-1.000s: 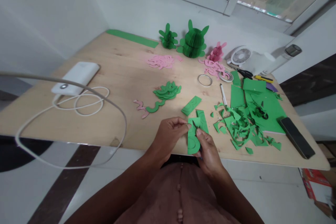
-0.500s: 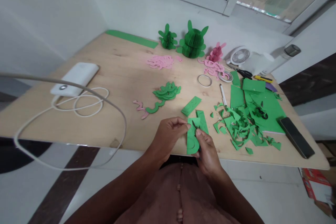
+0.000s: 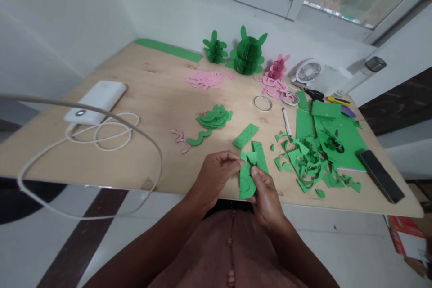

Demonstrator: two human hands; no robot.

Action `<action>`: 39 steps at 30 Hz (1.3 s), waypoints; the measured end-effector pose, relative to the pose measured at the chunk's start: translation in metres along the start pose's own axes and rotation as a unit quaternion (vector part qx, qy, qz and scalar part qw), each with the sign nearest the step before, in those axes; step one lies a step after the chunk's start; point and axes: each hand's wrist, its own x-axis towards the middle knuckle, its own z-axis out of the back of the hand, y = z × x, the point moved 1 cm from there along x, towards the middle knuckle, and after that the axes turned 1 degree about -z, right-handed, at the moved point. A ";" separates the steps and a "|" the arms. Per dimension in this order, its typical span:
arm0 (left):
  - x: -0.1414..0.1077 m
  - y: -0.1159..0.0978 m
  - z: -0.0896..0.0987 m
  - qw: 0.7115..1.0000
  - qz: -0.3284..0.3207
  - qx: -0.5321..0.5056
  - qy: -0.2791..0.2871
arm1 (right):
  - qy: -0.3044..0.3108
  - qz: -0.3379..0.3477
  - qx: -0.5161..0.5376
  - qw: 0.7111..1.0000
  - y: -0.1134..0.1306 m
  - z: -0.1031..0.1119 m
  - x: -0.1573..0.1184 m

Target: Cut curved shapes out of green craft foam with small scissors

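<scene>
In the head view, the green paper strip [image 3: 247, 179] sits between your two hands, over the near edge of the tabletop [image 3: 162, 94]. Your left hand [image 3: 218, 173] has its grip pinched on the left side of that strip, thumb against fingertips. Your right hand [image 3: 268, 191] keeps its grip wrapped around a pair of scissors [image 3: 249, 161]; the dark blades show against the strip's far end, and your fingers hide most of the rest. The strip's near end is rounded, with a curved line on it.

Just beyond the held strip lie two more pieces, a marked green rectangle [image 3: 246, 136] and a narrow green piece [image 3: 259, 155]. To its right are a heap of green scraps [image 3: 308, 162] and, farther off, a black phone [image 3: 381, 176]. Beyond it to the left rests a stack of wavy green cutouts [image 3: 216, 117]. Well past it stand a large green paper figure [image 3: 249, 56] and a pink paper figure [image 3: 277, 68].
</scene>
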 end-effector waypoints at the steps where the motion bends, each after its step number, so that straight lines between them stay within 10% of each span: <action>1: 0.000 0.000 0.000 1.000 0.002 0.001 0.000 | 0.003 -0.001 -0.001 1.000 0.000 0.000 0.000; 39: 0.013 -0.013 0.018 0.991 0.014 0.102 0.089 | 0.050 0.011 -0.087 0.995 0.000 0.002 -0.001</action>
